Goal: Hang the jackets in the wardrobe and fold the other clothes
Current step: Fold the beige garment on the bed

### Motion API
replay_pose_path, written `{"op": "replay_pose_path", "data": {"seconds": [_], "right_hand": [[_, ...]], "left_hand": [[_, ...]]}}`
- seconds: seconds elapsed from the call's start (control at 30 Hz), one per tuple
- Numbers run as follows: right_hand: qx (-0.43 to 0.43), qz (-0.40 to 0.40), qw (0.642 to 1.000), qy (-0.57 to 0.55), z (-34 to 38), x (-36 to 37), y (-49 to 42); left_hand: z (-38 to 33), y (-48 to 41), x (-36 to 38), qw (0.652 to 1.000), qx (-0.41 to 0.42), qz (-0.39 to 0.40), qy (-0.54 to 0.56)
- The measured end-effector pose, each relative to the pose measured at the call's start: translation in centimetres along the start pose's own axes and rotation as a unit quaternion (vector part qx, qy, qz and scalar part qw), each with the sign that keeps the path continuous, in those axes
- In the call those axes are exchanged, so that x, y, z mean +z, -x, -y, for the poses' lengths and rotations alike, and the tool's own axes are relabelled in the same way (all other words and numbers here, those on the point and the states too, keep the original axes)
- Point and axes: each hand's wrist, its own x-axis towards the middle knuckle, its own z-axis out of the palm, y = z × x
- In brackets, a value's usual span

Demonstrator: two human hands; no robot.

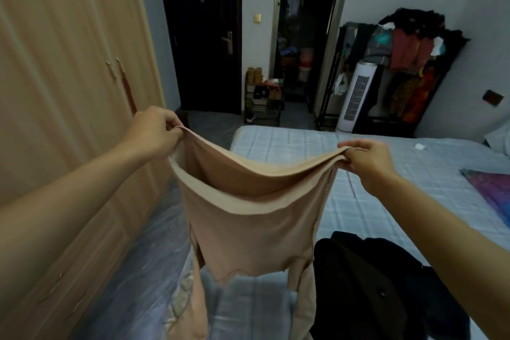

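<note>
Head view: left hand (154, 130) and right hand (369, 163) each pinch the upper edge of the beige top (248, 229), spread above the near end of the bed (303, 146), sleeves dangling. Dark clothes (372, 284) lie near right. Best bet: hold the edge taut, lay it flat left of that pile, then fold.

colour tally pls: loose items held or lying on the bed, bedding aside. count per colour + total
Beige: 1, the beige leggings, pinched at the waistband by the left hand and the right hand.
Black: 1, the black heap on the bed; separate pieces cannot be told.
Purple-blue: 1, the purple-blue patterned cloth.
White: 1, the small white item, too small to identify.
Total: 4
</note>
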Motion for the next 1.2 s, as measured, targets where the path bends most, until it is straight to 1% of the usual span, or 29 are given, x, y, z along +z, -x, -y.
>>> {"op": "replay_pose_path", "data": {"seconds": [0.17, 0.23, 0.3, 0.4, 0.53, 0.67, 0.73, 0.8, 0.97, 1.03, 1.2], "right_hand": [[0.024, -0.015, 0.999, -0.018, -1.2, 2.3, -5.8], [0.018, -0.026, 0.999, -0.025, -0.8, 3.4, -8.4], [-0.009, -0.04, 0.999, -0.034, 0.2, 4.5, -11.1], [-0.067, -0.052, 0.995, -0.049, 2.8, 5.8, -14.7], [-0.152, -0.054, 0.984, -0.073, 7.3, 6.7, -16.6], [-0.234, -0.026, 0.968, -0.083, 10.1, 6.4, -15.1], [-0.255, -0.013, 0.965, -0.052, 9.9, 5.9, -13.7], [-0.258, -0.012, 0.966, -0.002, 8.7, 5.3, -12.3], [-0.205, -0.005, 0.977, 0.052, 2.8, 4.2, -7.7], [-0.184, 0.003, 0.979, 0.093, 0.1, 4.2, -4.8], [-0.15, 0.061, 0.965, 0.207, -6.5, 3.9, 2.1]], "left_hand": [[-0.2, -4.6, 4.6, 1.0, -0.026, -0.003, 0.005], [-0.2, -7.2, 5.9, 0.999, -0.032, -0.009, 0.02], [-0.3, -9.9, 6.5, 0.998, -0.033, -0.042, 0.024], [-0.9, -13.8, 6.5, 0.992, -0.011, -0.115, 0.044], [-1.8, -17.2, 5.0, 0.976, 0.019, -0.198, 0.086], [-2.5, -17.1, 3.6, 0.966, 0.037, -0.226, 0.123], [-2.2, -15.7, 3.4, 0.965, 0.038, -0.222, 0.131], [-1.5, -13.5, 3.7, 0.97, 0.036, -0.201, 0.13], [0.9, -5.6, 5.5, 0.985, 0.05, -0.102, 0.131], [1.5, -1.9, 6.3, 0.989, 0.057, -0.067, 0.121], [2.5, 6.9, 8.5, 0.995, 0.063, -0.001, 0.076]]}}
